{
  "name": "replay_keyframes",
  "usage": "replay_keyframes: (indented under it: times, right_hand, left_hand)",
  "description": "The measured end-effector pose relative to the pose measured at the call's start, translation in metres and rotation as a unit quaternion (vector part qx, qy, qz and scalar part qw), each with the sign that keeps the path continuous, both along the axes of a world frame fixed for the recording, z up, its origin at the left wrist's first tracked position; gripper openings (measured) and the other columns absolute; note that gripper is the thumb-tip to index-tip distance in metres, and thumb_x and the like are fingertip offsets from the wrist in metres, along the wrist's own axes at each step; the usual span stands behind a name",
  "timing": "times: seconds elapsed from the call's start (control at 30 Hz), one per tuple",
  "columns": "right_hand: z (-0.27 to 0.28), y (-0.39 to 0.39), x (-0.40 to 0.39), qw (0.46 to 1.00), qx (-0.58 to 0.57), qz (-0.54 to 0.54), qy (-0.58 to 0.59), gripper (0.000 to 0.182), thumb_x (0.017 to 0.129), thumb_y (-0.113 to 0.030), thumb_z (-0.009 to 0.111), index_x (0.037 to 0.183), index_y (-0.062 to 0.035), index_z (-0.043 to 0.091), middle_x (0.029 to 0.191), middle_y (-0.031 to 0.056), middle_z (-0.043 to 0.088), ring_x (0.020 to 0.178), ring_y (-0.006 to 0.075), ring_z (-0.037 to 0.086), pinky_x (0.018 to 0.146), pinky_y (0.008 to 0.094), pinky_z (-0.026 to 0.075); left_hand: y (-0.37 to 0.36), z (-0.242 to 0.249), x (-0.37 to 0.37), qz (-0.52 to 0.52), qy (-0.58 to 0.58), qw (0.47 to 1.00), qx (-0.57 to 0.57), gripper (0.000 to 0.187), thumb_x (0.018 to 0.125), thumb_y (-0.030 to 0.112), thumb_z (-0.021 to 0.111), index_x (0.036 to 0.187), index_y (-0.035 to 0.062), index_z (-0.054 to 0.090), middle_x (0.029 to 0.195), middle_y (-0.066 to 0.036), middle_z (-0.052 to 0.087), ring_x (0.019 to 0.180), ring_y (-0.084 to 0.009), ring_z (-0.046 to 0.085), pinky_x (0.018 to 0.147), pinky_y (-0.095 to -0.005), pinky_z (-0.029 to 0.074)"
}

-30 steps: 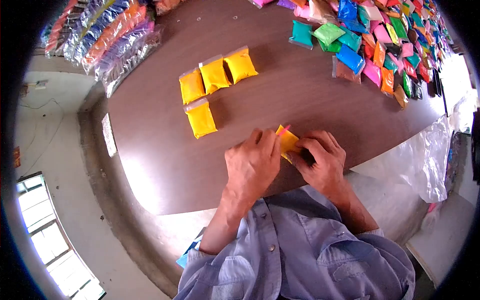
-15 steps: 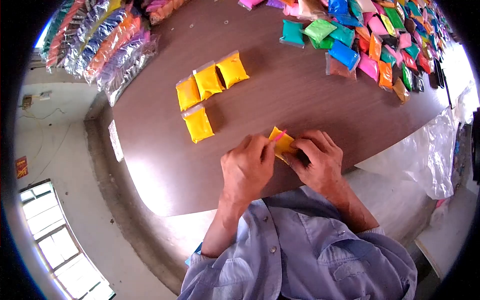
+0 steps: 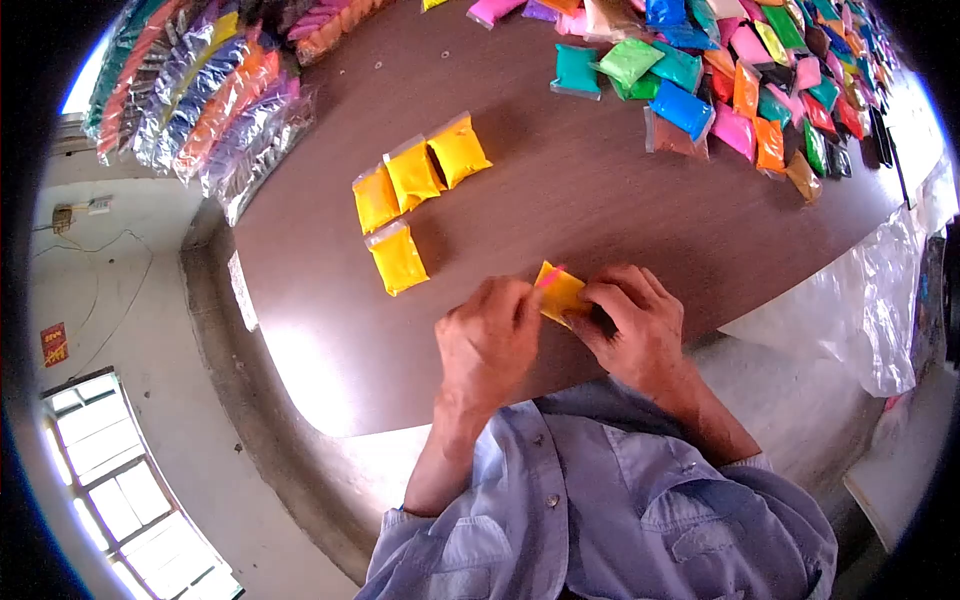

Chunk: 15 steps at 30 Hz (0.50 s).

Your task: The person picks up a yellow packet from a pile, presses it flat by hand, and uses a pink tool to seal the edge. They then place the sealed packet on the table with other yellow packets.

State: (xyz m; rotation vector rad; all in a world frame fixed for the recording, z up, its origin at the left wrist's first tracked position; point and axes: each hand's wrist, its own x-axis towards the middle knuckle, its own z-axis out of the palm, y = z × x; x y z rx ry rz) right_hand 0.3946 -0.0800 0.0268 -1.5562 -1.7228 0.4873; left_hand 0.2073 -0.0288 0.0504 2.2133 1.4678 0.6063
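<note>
Near the front edge of the brown table, a yellow packet [image 3: 562, 296] is held between both hands. My right hand [image 3: 630, 315] pinches its right side with thumb and fingers. My left hand [image 3: 490, 340] is closed at the packet's upper left corner, where a small pink piece [image 3: 550, 276] shows by the fingertips. Whether the left fingers grip the pink piece or the packet is hard to make out. Further left lie several yellow packets, three in a slanted row [image 3: 412, 174] and one just below them [image 3: 397, 260].
Many packets of mixed colours [image 3: 735, 130] are heaped at the table's back right. Clear bags of coloured packets [image 3: 215, 95] lie at the back left. Clear plastic sheeting [image 3: 850, 310] hangs by the right edge. The brown table [image 3: 300, 270] has a rounded left front corner.
The view has shifted slightly. Both hands stay around the yellow packet, with the left hand a little lower and further left in view. The grips look much the same.
</note>
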Motion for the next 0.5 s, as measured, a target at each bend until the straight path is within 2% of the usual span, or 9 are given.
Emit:
replay_keyframes:
  times: [0.1, 0.17, 0.23, 0.3, 0.37, 0.5]
  right_hand:
    - [-0.001, 0.0, 0.0, 1.0, 0.007, 0.002, 0.008, 0.028, 0.076, -0.015, 0.088, 0.096, -0.011, 0.068, 0.098, 0.0054, 0.066, 0.085, 0.0271, 0.067, 0.07, 0.0387, 0.056]
    - [0.0, 0.002, 0.002, 1.0, 0.011, 0.002, 0.006, 0.029, 0.076, -0.015, 0.088, 0.096, -0.0109, 0.068, 0.098, 0.0051, 0.066, 0.085, 0.0268, 0.067, 0.07, 0.0383, 0.056]
    - [0.001, -0.002, 0.002, 1.0, 0.01, 0.004, 0.003, 0.029, 0.076, -0.015, 0.088, 0.097, -0.0109, 0.067, 0.098, 0.0049, 0.066, 0.085, 0.0265, 0.067, 0.071, 0.0378, 0.055]
    - [0.002, 0.001, 0.001, 1.0, 0.026, -0.002, 0.008, 0.03, 0.076, -0.015, 0.088, 0.097, -0.0107, 0.067, 0.099, 0.0053, 0.066, 0.086, 0.0269, 0.067, 0.072, 0.0379, 0.055]
    - [0.002, -0.001, 0.002, 1.0, 0.023, -0.006, 0.003, 0.03, 0.076, -0.015, 0.088, 0.097, -0.0105, 0.067, 0.099, 0.0056, 0.066, 0.086, 0.0272, 0.067, 0.072, 0.038, 0.055]
    - [-0.002, -0.002, 0.002, 0.999, 0.031, -0.005, 0.007, 0.031, 0.076, -0.014, 0.088, 0.097, -0.01, 0.067, 0.099, 0.0065, 0.066, 0.086, 0.0278, 0.067, 0.073, 0.0385, 0.055]
  left_hand:
    - [0.008, 0.005, -0.01, 0.042, 0.052, 0.998, 0.024, 0.009, 0.093, 0.012, 0.072, 0.088, 0.0063, 0.068, 0.083, -0.012, 0.07, 0.067, -0.0317, 0.07, 0.059, -0.0403, 0.056]
    - [0.01, 0.013, -0.01, 0.07, -0.036, 0.997, -0.016, 0.009, 0.091, 0.008, 0.074, 0.087, 0.0054, 0.067, 0.08, -0.012, 0.069, 0.066, -0.0306, 0.07, 0.058, -0.039, 0.055]
    - [0.002, 0.017, -0.003, 0.061, -0.066, 0.995, -0.033, 0.009, 0.089, 0.006, 0.076, 0.086, 0.006, 0.067, 0.079, -0.011, 0.069, 0.065, -0.0306, 0.069, 0.058, -0.0378, 0.055]
    - [-0.006, 0.013, 0.005, 0.001, -0.054, 0.998, -0.021, 0.009, 0.089, 0.008, 0.077, 0.087, 0.0068, 0.068, 0.079, -0.011, 0.069, 0.065, -0.0305, 0.07, 0.058, -0.0377, 0.055]
    - [-0.01, 0.006, 0.006, -0.002, -0.034, 0.999, -0.033, 0.01, 0.088, 0.01, 0.077, 0.089, 0.0073, 0.068, 0.078, -0.011, 0.069, 0.065, -0.031, 0.07, 0.058, -0.0388, 0.055]
    - [-0.006, -0.011, -0.01, 0.019, -0.026, 0.999, 0.02, 0.009, 0.089, 0.01, 0.076, 0.089, 0.0069, 0.068, 0.08, -0.012, 0.07, 0.066, -0.0317, 0.07, 0.059, -0.0396, 0.056]
